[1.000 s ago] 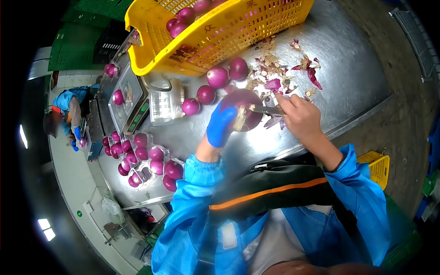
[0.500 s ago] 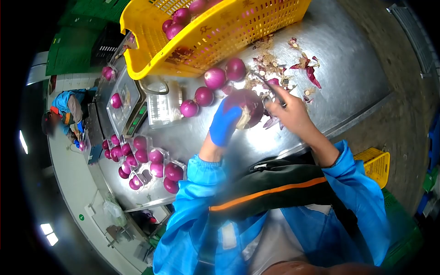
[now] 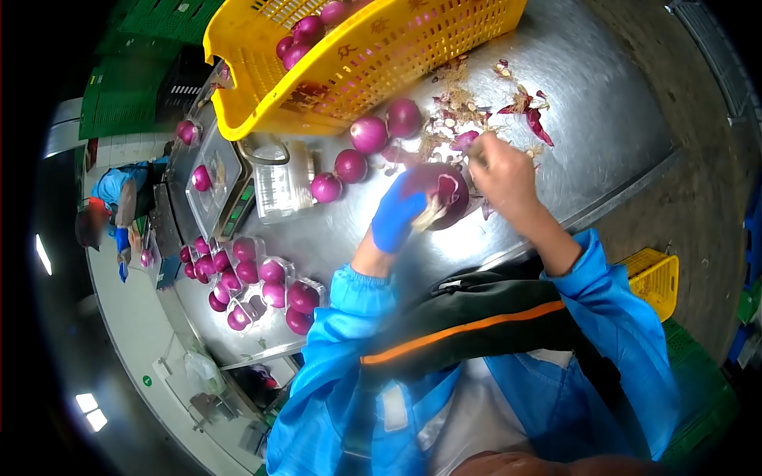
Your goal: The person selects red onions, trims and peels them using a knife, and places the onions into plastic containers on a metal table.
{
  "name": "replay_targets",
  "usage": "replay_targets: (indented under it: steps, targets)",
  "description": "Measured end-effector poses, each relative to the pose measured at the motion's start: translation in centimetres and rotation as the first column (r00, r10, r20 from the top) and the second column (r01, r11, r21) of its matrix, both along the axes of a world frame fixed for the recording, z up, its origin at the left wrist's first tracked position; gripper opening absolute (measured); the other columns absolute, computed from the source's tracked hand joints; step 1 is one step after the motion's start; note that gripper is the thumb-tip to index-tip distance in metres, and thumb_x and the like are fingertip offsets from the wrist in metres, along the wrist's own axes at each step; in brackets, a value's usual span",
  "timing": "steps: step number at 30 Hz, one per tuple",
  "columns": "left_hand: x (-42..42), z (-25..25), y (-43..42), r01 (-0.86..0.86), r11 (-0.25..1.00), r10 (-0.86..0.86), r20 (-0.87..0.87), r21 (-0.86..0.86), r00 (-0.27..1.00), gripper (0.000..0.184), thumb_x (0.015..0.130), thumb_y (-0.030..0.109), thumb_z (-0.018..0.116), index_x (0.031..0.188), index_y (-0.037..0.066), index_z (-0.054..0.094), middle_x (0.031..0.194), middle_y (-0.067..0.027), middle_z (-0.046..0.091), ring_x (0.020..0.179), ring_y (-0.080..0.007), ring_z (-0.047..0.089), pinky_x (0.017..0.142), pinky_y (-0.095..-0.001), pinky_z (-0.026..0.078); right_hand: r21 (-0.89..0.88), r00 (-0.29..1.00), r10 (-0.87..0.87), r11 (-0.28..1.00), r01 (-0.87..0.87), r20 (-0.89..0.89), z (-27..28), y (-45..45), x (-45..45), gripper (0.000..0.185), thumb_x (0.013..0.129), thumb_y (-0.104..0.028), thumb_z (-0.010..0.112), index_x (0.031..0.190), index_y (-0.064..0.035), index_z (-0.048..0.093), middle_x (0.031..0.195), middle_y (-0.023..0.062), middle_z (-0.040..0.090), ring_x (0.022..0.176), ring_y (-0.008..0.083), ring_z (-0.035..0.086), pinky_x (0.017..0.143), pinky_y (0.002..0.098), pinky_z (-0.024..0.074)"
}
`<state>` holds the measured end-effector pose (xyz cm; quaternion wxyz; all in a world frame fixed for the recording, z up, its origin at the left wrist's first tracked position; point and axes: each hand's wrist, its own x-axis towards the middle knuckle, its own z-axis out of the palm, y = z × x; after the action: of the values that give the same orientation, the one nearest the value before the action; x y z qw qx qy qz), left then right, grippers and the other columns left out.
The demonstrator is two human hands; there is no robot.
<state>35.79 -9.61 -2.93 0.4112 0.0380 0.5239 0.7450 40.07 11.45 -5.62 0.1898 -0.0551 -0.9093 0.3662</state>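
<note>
My left hand (image 3: pixel 398 213), in a blue glove, is closed around a large red onion (image 3: pixel 452 198) with a pale dry tuft at its near side. Bare and curled into a fist, my right hand (image 3: pixel 506 176) is just beyond the onion's right side, slightly blurred. The knife seen in it earlier is now hidden by the fingers. Several loose red onions (image 3: pixel 369 135) lie on the metal table (image 3: pixel 591 103) beyond my left hand. Dry skins and root scraps (image 3: pixel 456 103) are scattered past my right hand.
A yellow basket (image 3: pixel 238 127) with red onions stands at the table's back. To the left are a scale (image 3: pixel 236 210), stacked clear trays (image 3: pixel 282 190) and packed onions (image 3: pixel 246 271). A person in blue (image 3: pixel 115 186) works at far left. Another yellow basket (image 3: pixel 655 285) is at right.
My right hand has risen a little and turned into a fist, and the knife blade no longer shows. The onion has turned slightly in my left hand. The far person's arm has lowered.
</note>
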Motion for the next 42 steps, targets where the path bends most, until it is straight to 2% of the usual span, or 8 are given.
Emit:
replay_targets:
  steps: [3,7,12,17,23,26,30,42]
  targets:
    - [-0.4,-0.1,-0.7,0.005,0.999,-0.009,0.088,0.052,0.996,0.06,0.086,0.027,0.067,0.136,0.001,0.048,0.118,-0.0082,0.06,0.105,-0.0185,0.06,0.089,-0.0311,0.05,0.028,0.949,-0.039,0.999,0.032,0.313,-2.1,3.1,0.0,0.025,0.087,-0.026,0.064,0.094,-0.0037,0.058,0.08,0.0158,0.067,0.074,0.0347,0.066,0.06,0.043,0.0504]
    - [-1.4,0.4,-1.2,-0.005,0.997,-0.005,0.145,0.073,0.989,0.055,0.088,0.019,0.065,0.137,0.001,0.047,0.118,-0.0084,0.061,0.105,-0.018,0.06,0.091,-0.0305,0.049,-0.037,0.973,0.066,0.998,-0.06,0.22,0.8,2.6,2.5,0.025,0.084,-0.03,0.068,0.1,-0.0123,0.062,0.08,0.009,0.066,0.073,0.0304,0.065,0.06,0.0391,0.0497]
    - [-2.2,1.2,-1.4,-0.009,0.993,0.023,0.114,-0.121,0.993,0.042,0.095,0.013,0.055,0.135,0.001,0.049,0.123,-0.0122,0.06,0.111,-0.0208,0.06,0.097,-0.0294,0.047,0.348,0.967,0.252,0.909,-0.23,-0.02,2.2,4.0,3.6,0.029,0.071,-0.03,0.074,0.094,-0.0173,0.062,0.074,0.0029,0.051,0.065,0.02,0.06,0.054,0.0329,0.0459]
    - [-3.7,-1.5,-3.5,-0.002,0.966,-0.096,0.366,0.259,0.926,0.044,0.096,0.02,0.053,0.134,-0.001,0.049,0.122,-0.0146,0.061,0.109,-0.0237,0.062,0.099,-0.0317,0.048,0.414,0.954,0.29,0.879,-0.235,-0.074,2.5,4.4,3.4,0.03,0.066,-0.027,0.075,0.092,-0.0184,0.063,0.071,0.001,0.047,0.062,0.0157,0.057,0.051,0.0298,0.0439]
    - [-2.6,1.4,-1.6,-0.051,0.999,0.054,0.235,-0.016,0.97,0.028,0.095,0.024,0.057,0.111,0.002,0.061,0.103,-0.0118,0.066,0.096,-0.0243,0.065,0.083,-0.0372,0.054,0.44,0.956,0.279,0.872,-0.213,-0.091,2.3,4.3,3.2,0.039,0.064,-0.023,0.076,0.101,-0.0182,0.066,0.073,0.0003,0.049,0.062,0.0146,0.056,0.051,0.0289,0.043]
    - [-4.5,0.4,-1.8,0.275,0.953,-0.3,0.252,0.132,0.92,0.033,0.093,0.019,0.06,0.12,0.0,0.059,0.106,-0.01,0.067,0.097,-0.02,0.064,0.085,-0.032,0.053,0.429,0.963,0.248,0.885,-0.182,-0.105,2.3,4.0,2.8,0.043,0.065,-0.021,0.077,0.106,-0.0158,0.067,0.072,0.0016,0.049,0.062,0.0162,0.056,0.052,0.0303,0.0431]
    - [-2.0,2.0,0.0,0.286,0.925,-0.307,-0.047,-0.252,0.951,0.031,0.096,0.025,0.055,0.109,-0.002,0.064,0.099,-0.0096,0.067,0.089,-0.018,0.063,0.076,-0.0272,0.05,0.372,0.961,0.241,0.911,-0.177,-0.135,2.3,3.8,2.1,0.045,0.065,-0.019,0.077,0.109,-0.0154,0.067,0.071,0.0017,0.049,0.063,0.0172,0.057,0.052,0.0309,0.0437]
    - [-3.6,0.1,-1.4,0.124,0.925,-0.233,0.276,0.359,0.932,0.036,0.095,0.017,0.055,0.125,-0.004,0.055,0.106,-0.0152,0.065,0.097,-0.0248,0.064,0.088,-0.0347,0.052,0.426,0.945,0.316,0.869,-0.252,-0.085,1.7,4.5,3.2,0.036,0.068,-0.022,0.072,0.104,-0.0184,0.068,0.07,-0.0005,0.048,0.06,0.0149,0.055,0.05,0.0292,0.0422]
